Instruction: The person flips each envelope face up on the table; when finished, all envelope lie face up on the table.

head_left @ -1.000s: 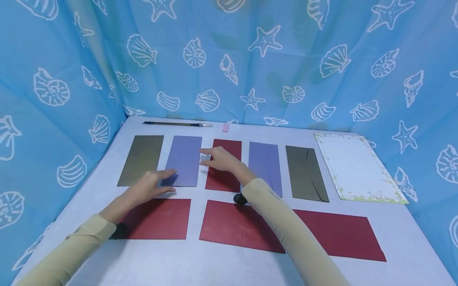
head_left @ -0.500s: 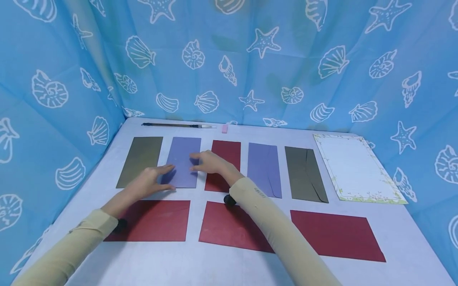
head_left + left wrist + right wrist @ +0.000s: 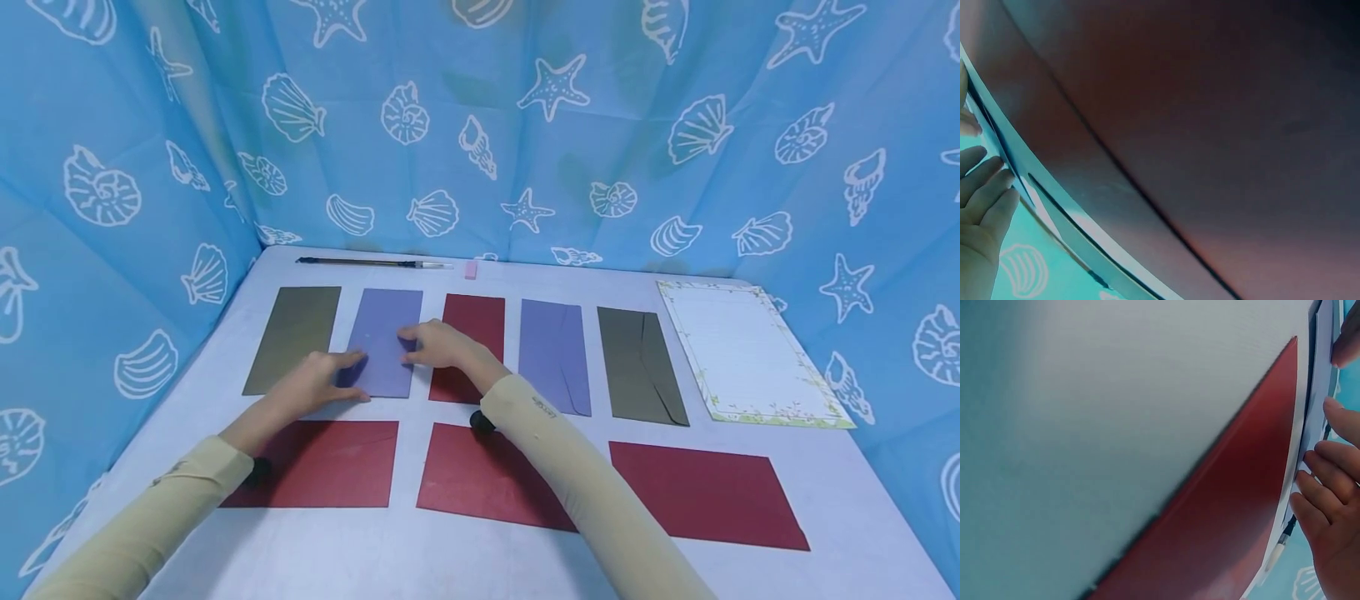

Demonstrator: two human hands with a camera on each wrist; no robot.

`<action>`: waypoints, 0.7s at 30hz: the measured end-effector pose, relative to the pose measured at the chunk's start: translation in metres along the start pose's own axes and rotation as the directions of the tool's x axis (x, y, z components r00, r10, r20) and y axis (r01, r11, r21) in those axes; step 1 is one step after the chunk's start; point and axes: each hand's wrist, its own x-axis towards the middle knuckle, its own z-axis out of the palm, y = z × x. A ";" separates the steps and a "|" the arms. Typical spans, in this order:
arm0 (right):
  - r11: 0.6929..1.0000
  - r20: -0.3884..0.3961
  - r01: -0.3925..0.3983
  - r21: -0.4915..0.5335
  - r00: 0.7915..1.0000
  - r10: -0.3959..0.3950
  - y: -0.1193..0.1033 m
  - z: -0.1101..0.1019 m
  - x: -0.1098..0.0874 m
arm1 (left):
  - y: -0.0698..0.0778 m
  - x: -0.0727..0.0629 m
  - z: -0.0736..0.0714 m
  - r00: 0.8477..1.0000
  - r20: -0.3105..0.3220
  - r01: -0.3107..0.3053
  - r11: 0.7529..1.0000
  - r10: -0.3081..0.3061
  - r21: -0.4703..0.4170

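A purple envelope (image 3: 384,312) lies upright in the back row between my two hands. My left hand (image 3: 309,383) is at its lower left edge, thumb and fingers spread apart. From the right, my right hand (image 3: 444,344) reaches over a red envelope (image 3: 480,310), its fingertips at the purple envelope's right edge. Whether the fingertips touch the paper cannot be told. The left wrist view shows my left hand (image 3: 985,212) with fairly straight fingers; the right wrist view shows my right hand (image 3: 1338,494) likewise extended. Neither hand visibly holds anything.
A brown envelope (image 3: 292,333) lies at left; another purple envelope (image 3: 551,350) and dark brown envelope (image 3: 637,358) lie at right. Red envelopes (image 3: 712,492) form the front row. Behind are a brush (image 3: 360,262) and pink eraser (image 3: 471,269). Bordered paper (image 3: 757,350) lies far right.
My right hand has moved left and slightly down, from the gap beside the red envelope onto the purple envelope's right edge. My left hand has barely shifted. The purple envelope sits very slightly lower.
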 end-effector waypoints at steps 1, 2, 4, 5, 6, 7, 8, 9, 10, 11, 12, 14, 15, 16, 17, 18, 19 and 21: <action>1.000 0.001 0.002 0.002 1.000 -0.002 -0.001 0.000 -0.001 | 0.000 -0.001 0.000 1.000 0.001 -0.004 1.000 0.004 0.006; 1.000 0.002 0.005 0.004 1.000 -0.005 -0.001 -0.001 -0.001 | 0.000 -0.002 0.000 1.000 0.002 -0.005 1.000 0.005 0.016; 1.000 0.007 0.012 0.013 1.000 -0.012 -0.001 -0.002 -0.001 | 0.001 -0.003 -0.001 1.000 0.000 -0.017 0.999 0.017 0.047; 1.000 0.010 0.014 0.015 1.000 -0.014 -0.001 -0.003 -0.001 | 0.002 -0.004 -0.002 1.000 0.000 -0.025 0.997 0.025 0.067; 1.000 0.013 0.015 0.020 1.000 -0.016 -0.001 -0.004 -0.001 | 0.003 -0.005 -0.002 0.999 0.001 -0.032 0.995 0.032 0.091; 1.000 0.017 0.014 0.027 1.000 -0.014 0.000 -0.005 -0.001 | 0.004 -0.006 -0.003 0.999 0.003 -0.041 0.992 0.041 0.121; 0.999 0.018 0.012 0.033 1.000 -0.013 0.001 -0.005 -0.001 | 0.005 -0.007 -0.003 0.999 0.005 -0.050 0.988 0.050 0.148; 0.999 0.018 0.011 0.037 1.000 -0.012 0.002 -0.006 -0.001 | 0.006 -0.007 -0.003 0.998 0.008 -0.063 0.983 0.062 0.175; 0.999 0.020 0.014 0.040 1.000 -0.015 0.004 -0.006 0.000 | 0.007 -0.008 -0.003 0.997 0.011 -0.074 0.977 0.073 0.199; 0.999 0.021 0.020 0.041 1.000 -0.021 0.006 -0.006 0.001 | 0.007 -0.009 -0.003 0.996 0.016 -0.084 0.972 0.083 0.219; 0.998 0.021 0.026 0.048 0.999 -0.027 0.007 -0.007 0.001 | 0.008 -0.009 -0.004 0.995 0.020 -0.095 0.968 0.093 0.233; 0.997 0.014 0.042 0.069 0.999 -0.043 0.011 -0.008 0.002 | 0.008 -0.011 -0.004 0.994 0.025 -0.109 0.964 0.106 0.242; 0.995 0.007 0.047 0.086 0.999 -0.048 0.013 -0.009 0.002 | 0.009 -0.011 -0.004 0.993 0.022 -0.119 0.963 0.117 0.242; 0.993 -0.005 0.052 0.109 0.999 -0.051 0.015 -0.010 0.002 | 0.008 -0.012 -0.004 0.992 0.021 -0.126 0.963 0.124 0.238; 0.990 -0.024 0.048 0.132 0.999 -0.045 0.017 -0.011 0.002 | 0.008 -0.013 -0.003 0.991 0.017 -0.132 0.963 0.131 0.233; 0.987 -0.048 0.039 0.155 0.998 -0.032 0.020 -0.012 0.001 | 0.008 -0.013 -0.003 0.990 0.011 -0.139 0.964 0.140 0.227; 0.984 -0.078 0.029 0.177 0.997 -0.015 0.023 -0.013 0.001 | 0.009 -0.014 -0.003 0.989 0.006 -0.146 0.964 0.148 0.221; 0.974 -0.137 -0.005 0.226 0.990 0.037 0.029 -0.015 0.001 | 0.009 -0.016 -0.002 0.986 -0.007 -0.159 0.965 0.164 0.206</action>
